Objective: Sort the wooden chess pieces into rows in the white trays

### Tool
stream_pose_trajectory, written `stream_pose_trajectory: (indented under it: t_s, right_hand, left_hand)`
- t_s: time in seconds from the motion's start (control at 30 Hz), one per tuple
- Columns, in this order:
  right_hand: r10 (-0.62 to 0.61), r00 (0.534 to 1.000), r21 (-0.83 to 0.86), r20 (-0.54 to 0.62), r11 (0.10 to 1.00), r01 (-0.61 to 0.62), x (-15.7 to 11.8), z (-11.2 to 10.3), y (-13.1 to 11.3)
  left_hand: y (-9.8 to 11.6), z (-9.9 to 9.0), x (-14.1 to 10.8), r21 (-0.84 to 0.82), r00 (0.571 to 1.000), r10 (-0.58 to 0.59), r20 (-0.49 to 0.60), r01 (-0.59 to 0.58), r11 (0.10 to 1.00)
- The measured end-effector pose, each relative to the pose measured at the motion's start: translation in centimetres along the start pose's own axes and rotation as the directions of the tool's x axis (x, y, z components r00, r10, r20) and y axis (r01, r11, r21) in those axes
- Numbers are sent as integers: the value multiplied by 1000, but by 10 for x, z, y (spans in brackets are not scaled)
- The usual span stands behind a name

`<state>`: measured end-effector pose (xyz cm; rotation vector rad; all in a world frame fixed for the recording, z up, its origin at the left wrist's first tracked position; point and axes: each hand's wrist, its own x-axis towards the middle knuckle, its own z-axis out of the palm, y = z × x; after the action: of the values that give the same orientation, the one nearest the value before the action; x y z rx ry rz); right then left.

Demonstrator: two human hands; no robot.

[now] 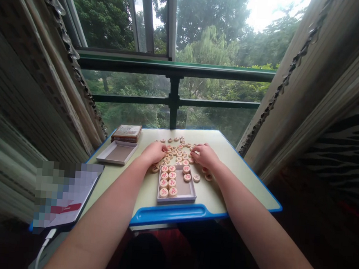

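Note:
Round wooden Chinese chess pieces (179, 159) with red or dark characters lie scattered across the middle of the table. My left hand (154, 153) is at the left side of the scatter, its fingers curled together at a piece; its fingertips are partly hidden. On the right side, my right hand (207, 155) has bent fingers apart, with the tips at pieces near the edge of the scatter. Nearest me stands a shallow open box (190, 192). Red-marked pieces stand in two columns along its left side, and two more are at its upper right. A loose piece (196, 178) lies just right of it.
The pale folding table (240, 188) has a blue rim and a front groove (170, 214). A box lid (116, 152) and a flat brown box (126, 132) stand at the back left. A tablet-like item (79, 197) with a white cable (49, 236) lies front left. Curtains flank the railing (178, 69).

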<state>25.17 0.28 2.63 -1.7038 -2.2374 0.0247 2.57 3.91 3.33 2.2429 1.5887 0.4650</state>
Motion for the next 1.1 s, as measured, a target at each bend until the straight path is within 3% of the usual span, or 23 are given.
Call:
stream_pose_trajectory:
  t_s: [0.3, 0.5, 0.67, 0.8, 0.87, 0.97, 1.1]
  right_hand:
    - [178, 984, 72, -18, 982, -177, 2, 3, -3]
    - [164, 986, 119, -36, 980, -159, 5, 7, 1]
    - [209, 977, 153, -45, 968, -200, 5, 9, 4]
    - [234, 966, 290, -111, 937, -194, 1, 5, 0]
    - [227, 965, 434, -133, 889, -149, -2, 0, -4]
    - [162, 982, 684, -94, 727, -54, -8, -9, -12]
    - [123, 991, 857, -49, 515, -21, -14, -15, -20]
  left_hand:
    - [-16, 3, 6, 47, 992, -39, -122, 45, 998]
    - [-12, 0, 1, 42, 993, -19, -113, 24, 999]
    - [-4, -3, -6, -5, 999, -32, -36, 32, 999]
    - [-5, -2, -5, 31, 998, -48, -37, 49, 998]
    - [-6, -2, -4, 68, 998, -58, -38, 60, 996]
    - [-5, -3, -3, 102, 997, -56, -57, 61, 993]
    - [8, -3, -9, -49, 990, 34, -140, -41, 998]
